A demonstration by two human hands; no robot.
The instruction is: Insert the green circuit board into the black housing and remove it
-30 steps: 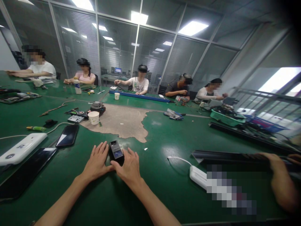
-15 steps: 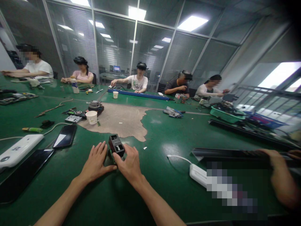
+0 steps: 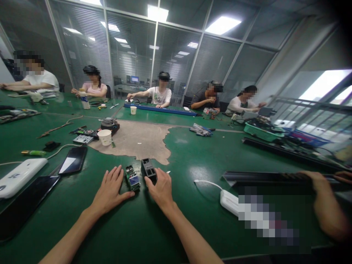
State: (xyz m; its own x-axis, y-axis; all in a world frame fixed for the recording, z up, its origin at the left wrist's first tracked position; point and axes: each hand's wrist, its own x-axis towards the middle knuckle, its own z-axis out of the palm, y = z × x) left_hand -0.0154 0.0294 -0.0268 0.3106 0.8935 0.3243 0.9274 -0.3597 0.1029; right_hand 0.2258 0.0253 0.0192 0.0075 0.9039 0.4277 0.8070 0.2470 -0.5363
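Observation:
My right hand (image 3: 161, 189) grips a black plastic housing (image 3: 149, 169) with rectangular openings in its top, thumb on the near side and fingers on the right. Just left of the housing, and apart from it, a small green circuit board assembly (image 3: 132, 179) with a bluish display-like face stands on the table. My left hand (image 3: 110, 189) lies flat with fingers stretched out, left of the board. Its thumb tip reaches the board's near end; whether it presses on it I cannot tell.
On the left lie phones (image 3: 73, 160) and a white power strip (image 3: 20, 178). A paper cup (image 3: 105, 138) stands near a brown sheet (image 3: 143, 137). At right, another person's hand (image 3: 316, 178) is on a long black strip (image 3: 255, 178). Several people sit across the green table (image 3: 192, 157).
My right hand has moved the black housing right, off the circuit board assembly, which now stands uncovered. My left hand has stayed nearly in place. The view has shifted slightly.

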